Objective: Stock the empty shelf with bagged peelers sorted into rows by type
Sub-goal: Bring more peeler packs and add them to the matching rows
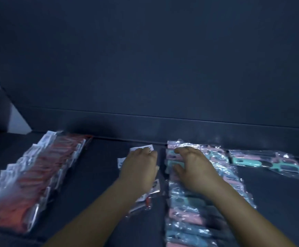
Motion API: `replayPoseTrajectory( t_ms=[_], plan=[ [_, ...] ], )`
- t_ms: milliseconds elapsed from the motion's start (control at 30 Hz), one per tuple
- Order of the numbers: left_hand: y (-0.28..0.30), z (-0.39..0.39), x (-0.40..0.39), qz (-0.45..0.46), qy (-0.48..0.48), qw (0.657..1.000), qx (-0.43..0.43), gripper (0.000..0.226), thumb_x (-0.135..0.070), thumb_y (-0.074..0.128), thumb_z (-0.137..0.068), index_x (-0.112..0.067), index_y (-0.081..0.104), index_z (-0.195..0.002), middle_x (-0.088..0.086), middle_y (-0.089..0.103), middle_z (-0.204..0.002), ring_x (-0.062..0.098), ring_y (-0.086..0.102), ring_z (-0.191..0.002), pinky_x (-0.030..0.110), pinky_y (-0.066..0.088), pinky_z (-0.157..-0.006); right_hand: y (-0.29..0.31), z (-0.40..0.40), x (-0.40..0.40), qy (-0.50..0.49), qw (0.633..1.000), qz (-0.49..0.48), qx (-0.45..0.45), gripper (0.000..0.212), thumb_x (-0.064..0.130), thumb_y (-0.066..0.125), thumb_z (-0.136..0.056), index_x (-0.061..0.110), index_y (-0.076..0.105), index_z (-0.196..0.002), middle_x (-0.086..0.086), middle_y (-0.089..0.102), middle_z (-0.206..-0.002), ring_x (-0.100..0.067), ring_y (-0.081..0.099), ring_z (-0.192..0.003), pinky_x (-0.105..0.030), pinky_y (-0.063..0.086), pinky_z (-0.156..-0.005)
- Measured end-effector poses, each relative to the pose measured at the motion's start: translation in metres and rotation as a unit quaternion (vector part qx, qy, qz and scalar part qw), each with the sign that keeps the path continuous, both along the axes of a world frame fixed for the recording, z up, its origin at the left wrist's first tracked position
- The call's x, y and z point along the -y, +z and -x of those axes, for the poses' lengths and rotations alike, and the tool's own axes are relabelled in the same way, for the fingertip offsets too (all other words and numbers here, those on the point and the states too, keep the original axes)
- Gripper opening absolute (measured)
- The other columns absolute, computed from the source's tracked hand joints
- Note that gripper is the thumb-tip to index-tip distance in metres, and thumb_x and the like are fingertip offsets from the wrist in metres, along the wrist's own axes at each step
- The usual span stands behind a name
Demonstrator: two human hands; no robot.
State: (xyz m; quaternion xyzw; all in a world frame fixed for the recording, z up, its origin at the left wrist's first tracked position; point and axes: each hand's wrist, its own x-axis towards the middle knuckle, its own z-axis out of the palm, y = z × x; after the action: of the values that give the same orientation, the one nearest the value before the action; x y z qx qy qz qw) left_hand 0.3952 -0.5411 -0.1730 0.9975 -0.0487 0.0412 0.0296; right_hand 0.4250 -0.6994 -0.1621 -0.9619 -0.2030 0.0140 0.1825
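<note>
Hands down on the shelf (109, 175): left hand (138, 168), fingers curled, presses the middle row (145, 198); right hand (193, 166), fingers spread, flattens the pink-and-teal row (189, 211). Straightening looks underway; next, squaring the loose bag (268, 162) into line.

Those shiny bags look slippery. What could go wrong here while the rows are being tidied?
The pink and teal row is a loose overlapping run of glossy bags; the right hand pressing on it might make bags slide out of line. A separate bag lies askew to the right and could get left out of its row. The middle row under the left hand sits close beside the pink and teal one, so types could mix.
</note>
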Motion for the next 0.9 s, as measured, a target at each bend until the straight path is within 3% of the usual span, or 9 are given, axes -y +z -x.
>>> replayPoseTrajectory(
  t_ms=[100,233,300,367,433,567,767,833,900],
  plan=[
    [-0.009,0.008,-0.036,0.011,-0.046,0.998,-0.031,0.050,-0.017,0.048,-0.093,-0.021,0.038,-0.142,-0.001,0.040,-0.145,0.021,0.037,-0.132,0.035,0.032,-0.109,-0.003,0.012,-0.032,-0.025,0.999,0.002,-0.030,0.047,0.028,0.053,-0.090,0.017,0.046,-0.136,-0.004,0.051,-0.137,-0.023,0.041,-0.129,-0.025,0.033,-0.104],
    [-0.017,0.013,-0.069,0.031,-0.084,0.993,-0.080,0.057,-0.010,0.043,-0.094,-0.029,0.031,-0.146,-0.003,0.038,-0.148,0.020,0.038,-0.133,0.035,0.033,-0.110,-0.012,0.029,-0.064,-0.038,0.996,0.020,-0.079,0.026,0.026,0.053,-0.089,0.015,0.058,-0.113,-0.010,0.063,-0.112,-0.027,0.056,-0.106,-0.029,0.045,-0.081],
    [-0.017,0.016,-0.080,0.060,-0.083,0.991,-0.089,0.060,-0.005,0.042,-0.092,-0.030,0.030,-0.146,-0.006,0.038,-0.147,0.019,0.041,-0.131,0.034,0.038,-0.107,-0.019,0.037,-0.076,-0.043,0.994,0.017,-0.094,0.026,0.027,0.053,-0.089,0.017,0.059,-0.112,-0.010,0.067,-0.106,-0.028,0.062,-0.098,-0.030,0.047,-0.076],
    [-0.017,0.021,-0.090,0.091,-0.068,0.990,-0.087,0.061,-0.004,0.042,-0.092,-0.029,0.029,-0.146,-0.006,0.038,-0.147,0.020,0.042,-0.130,0.034,0.040,-0.105,-0.022,0.043,-0.087,-0.047,0.995,0.014,-0.093,0.025,0.027,0.052,-0.090,0.018,0.061,-0.111,-0.010,0.068,-0.101,-0.027,0.063,-0.089,-0.029,0.044,-0.068],
    [-0.015,0.026,-0.095,0.116,-0.037,0.990,-0.071,0.049,-0.018,0.041,-0.097,-0.026,0.032,-0.145,-0.001,0.041,-0.143,0.023,0.042,-0.129,0.036,0.041,-0.103,-0.023,0.048,-0.095,-0.055,0.995,0.005,-0.089,0.020,0.027,0.053,-0.089,0.018,0.062,-0.104,-0.010,0.068,-0.096,-0.024,0.059,-0.079,-0.025,0.036,-0.063],
    [-0.012,0.030,-0.097,0.115,0.008,0.988,-0.099,0.044,-0.046,0.044,-0.095,-0.023,0.047,-0.132,0.006,0.050,-0.126,0.026,0.051,-0.115,0.040,0.047,-0.092,-0.028,0.049,-0.104,-0.072,0.993,0.001,-0.096,0.019,0.025,0.054,-0.088,0.020,0.062,-0.104,-0.011,0.064,-0.100,-0.026,0.063,-0.086,-0.024,0.034,-0.063],
    [-0.013,0.031,-0.111,0.113,0.061,0.985,-0.111,0.036,-0.016,0.052,-0.089,-0.011,0.052,-0.125,0.010,0.055,-0.121,0.027,0.057,-0.107,0.036,0.049,-0.087,-0.025,0.039,-0.101,-0.109,0.988,0.014,-0.108,0.031,0.013,0.049,-0.086,0.020,0.064,-0.113,-0.013,0.065,-0.112,-0.029,0.062,-0.100,-0.028,0.047,-0.079],
    [-0.011,0.031,-0.117,0.115,0.071,0.985,-0.108,0.032,-0.023,0.050,-0.091,-0.010,0.055,-0.120,0.010,0.061,-0.114,0.028,0.060,-0.101,0.036,0.051,-0.083,-0.022,0.037,-0.099,-0.130,0.985,0.008,-0.118,0.022,0.018,0.052,-0.087,0.015,0.064,-0.105,-0.012,0.067,-0.107,-0.028,0.062,-0.095,-0.027,0.044,-0.073],
    [-0.008,0.030,-0.117,0.111,0.077,0.986,-0.098,0.033,-0.041,0.048,-0.092,-0.011,0.057,-0.101,0.009,0.066,-0.101,0.028,0.062,-0.092,0.033,0.049,-0.071,-0.017,0.041,-0.099,-0.123,0.984,0.016,-0.128,0.022,0.028,0.058,-0.086,0.014,0.062,-0.103,-0.010,0.067,-0.104,-0.026,0.061,-0.091,-0.026,0.042,-0.070]
  ],
)
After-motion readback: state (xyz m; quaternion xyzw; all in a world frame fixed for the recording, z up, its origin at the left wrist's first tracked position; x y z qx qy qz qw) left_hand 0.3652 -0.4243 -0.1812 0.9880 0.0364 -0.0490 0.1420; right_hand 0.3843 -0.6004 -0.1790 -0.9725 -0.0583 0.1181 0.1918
